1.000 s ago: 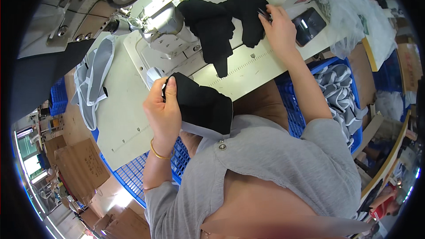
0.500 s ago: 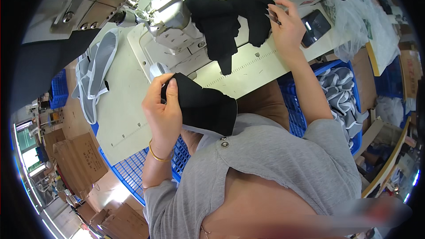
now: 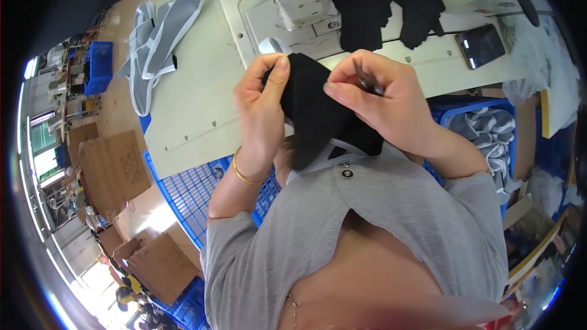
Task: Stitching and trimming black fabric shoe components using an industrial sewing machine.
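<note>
The left hand [image 3: 263, 95] has thumb and fingers clamped on the upper edge of a soft black fabric piece [image 3: 315, 101], held up at the near edge of the pale, smooth table [image 3: 199, 91]. The right hand [image 3: 388, 95] curls its fingers around small dark metal snips [image 3: 369, 82], thumb and forefinger together against the fabric.

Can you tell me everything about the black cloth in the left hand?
The black cloth looks soft and matte, with a pale layer showing beneath its lower right. It hangs creased before the shirt, its lower left end blurred. The left hand pinches its top left corner; the right hand, holding a dark tool, is at its upper right edge, perhaps pinching it.
</note>
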Demonstrator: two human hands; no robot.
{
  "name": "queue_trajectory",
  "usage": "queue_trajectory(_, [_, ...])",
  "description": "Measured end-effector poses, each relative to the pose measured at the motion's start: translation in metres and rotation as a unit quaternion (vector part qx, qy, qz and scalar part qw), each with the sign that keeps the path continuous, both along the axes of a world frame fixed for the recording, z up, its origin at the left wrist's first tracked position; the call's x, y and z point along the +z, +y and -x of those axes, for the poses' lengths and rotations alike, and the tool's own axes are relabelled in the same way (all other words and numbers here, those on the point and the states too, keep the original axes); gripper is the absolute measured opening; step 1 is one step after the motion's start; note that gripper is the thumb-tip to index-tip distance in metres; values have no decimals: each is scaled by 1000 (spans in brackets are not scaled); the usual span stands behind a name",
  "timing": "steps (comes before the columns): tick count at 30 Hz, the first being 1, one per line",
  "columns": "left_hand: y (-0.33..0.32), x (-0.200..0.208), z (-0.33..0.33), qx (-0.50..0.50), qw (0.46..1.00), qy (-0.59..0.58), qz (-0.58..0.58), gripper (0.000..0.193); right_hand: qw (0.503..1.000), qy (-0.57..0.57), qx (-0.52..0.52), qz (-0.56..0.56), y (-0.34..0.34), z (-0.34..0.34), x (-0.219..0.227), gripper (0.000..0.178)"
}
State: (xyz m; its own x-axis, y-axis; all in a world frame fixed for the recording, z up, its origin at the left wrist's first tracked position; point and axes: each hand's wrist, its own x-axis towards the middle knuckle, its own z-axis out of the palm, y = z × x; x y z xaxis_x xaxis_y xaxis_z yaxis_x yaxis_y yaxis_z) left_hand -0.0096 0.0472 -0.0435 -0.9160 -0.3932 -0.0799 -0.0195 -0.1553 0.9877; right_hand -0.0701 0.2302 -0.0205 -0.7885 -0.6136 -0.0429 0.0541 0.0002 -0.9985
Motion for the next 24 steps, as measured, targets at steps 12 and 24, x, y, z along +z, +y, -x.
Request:
queue_trajectory(12, [0,1,-6,3,998,27,-62,21,997,62,-33,-38,-20,8,-9,11])
queue_trajectory(24, [4,3,-6,34,999,-8,-20,12,993,92,-19,-65,-19,9,-6,12])
